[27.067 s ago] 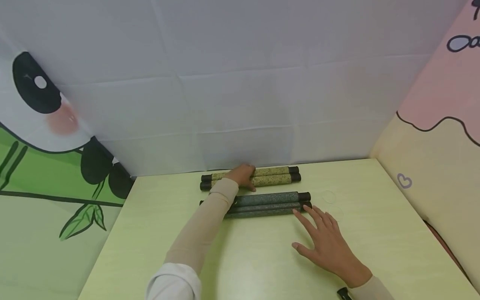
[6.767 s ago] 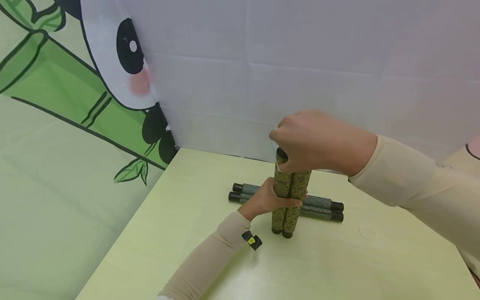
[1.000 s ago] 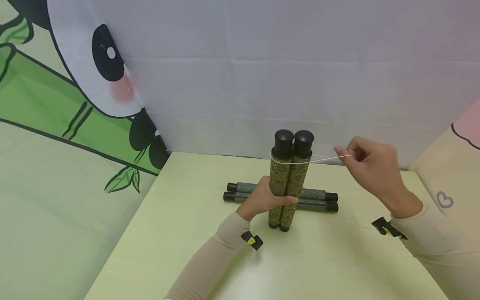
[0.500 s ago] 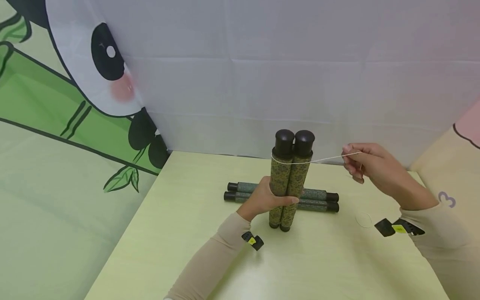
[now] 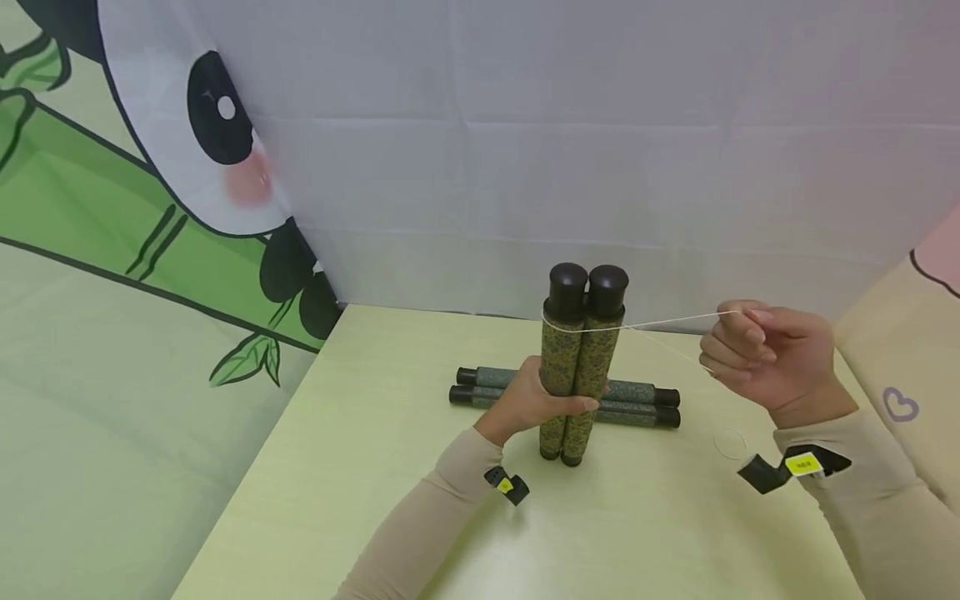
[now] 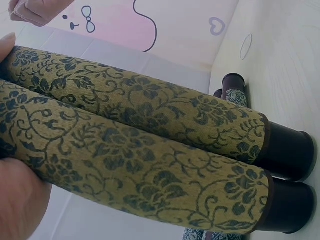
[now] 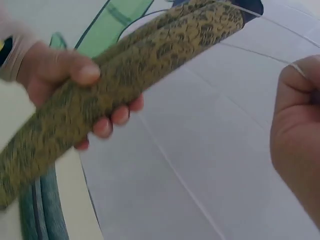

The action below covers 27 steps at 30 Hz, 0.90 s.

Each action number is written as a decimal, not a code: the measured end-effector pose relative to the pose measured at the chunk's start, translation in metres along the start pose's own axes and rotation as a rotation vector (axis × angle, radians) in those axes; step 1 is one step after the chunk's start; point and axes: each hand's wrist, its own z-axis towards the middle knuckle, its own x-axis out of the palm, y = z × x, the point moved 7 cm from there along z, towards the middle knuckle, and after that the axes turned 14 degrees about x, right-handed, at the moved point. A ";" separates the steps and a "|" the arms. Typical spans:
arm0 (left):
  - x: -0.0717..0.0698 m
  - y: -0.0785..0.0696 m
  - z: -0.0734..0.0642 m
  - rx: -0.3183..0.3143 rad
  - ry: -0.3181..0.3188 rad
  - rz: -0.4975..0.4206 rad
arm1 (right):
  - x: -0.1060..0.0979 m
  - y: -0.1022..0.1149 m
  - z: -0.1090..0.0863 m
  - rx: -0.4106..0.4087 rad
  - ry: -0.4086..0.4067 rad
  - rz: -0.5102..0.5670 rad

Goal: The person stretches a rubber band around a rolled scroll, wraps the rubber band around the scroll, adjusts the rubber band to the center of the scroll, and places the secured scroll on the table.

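Observation:
Two rolled scrolls (image 5: 558, 358) covered in yellow-green floral brocade, with dark end knobs, stand upright side by side, leaning slightly. My left hand (image 5: 534, 402) grips both around the middle, thumb across the front. Just below their top knobs loops a thin white rubber band (image 5: 675, 319). To the right, my right hand (image 5: 776, 354) holds the stretched band with curled fingers; its two strands cross near the scrolls. The left wrist view shows the brocade (image 6: 140, 180) and lower knobs (image 6: 287, 205) up close. In the right wrist view a strand (image 7: 260, 54) runs to the right fingers.
Green-grey scrolls (image 5: 637, 414) with black ends lie on the table (image 5: 360, 467) behind the upright pair. Another thin ring-shaped band (image 5: 729, 443) lies to their right. A pale cloth backdrop (image 5: 465, 183) rises behind the table.
The right hand has moved farther right and turned palm toward me, stretching the band; its strands now cross. Left hand and scrolls stay in place. Earlier, the yellow scrolls lay at the back.

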 end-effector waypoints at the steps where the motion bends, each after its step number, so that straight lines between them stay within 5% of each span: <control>1: -0.001 0.000 0.000 0.000 -0.004 0.001 | 0.000 -0.002 0.002 -0.035 0.011 0.051; 13: -0.002 0.000 0.001 0.037 -0.006 -0.022 | -0.016 -0.029 0.012 -0.476 0.016 0.557; 20: -0.003 0.000 0.001 0.005 -0.031 -0.005 | -0.020 -0.040 0.021 -0.714 0.027 0.828; 24: -0.002 0.001 0.000 -0.008 -0.038 -0.016 | -0.024 -0.042 0.024 -0.794 -0.018 0.928; 27: -0.002 0.002 0.000 -0.002 -0.038 -0.013 | -0.031 -0.043 0.023 -0.859 -0.128 0.979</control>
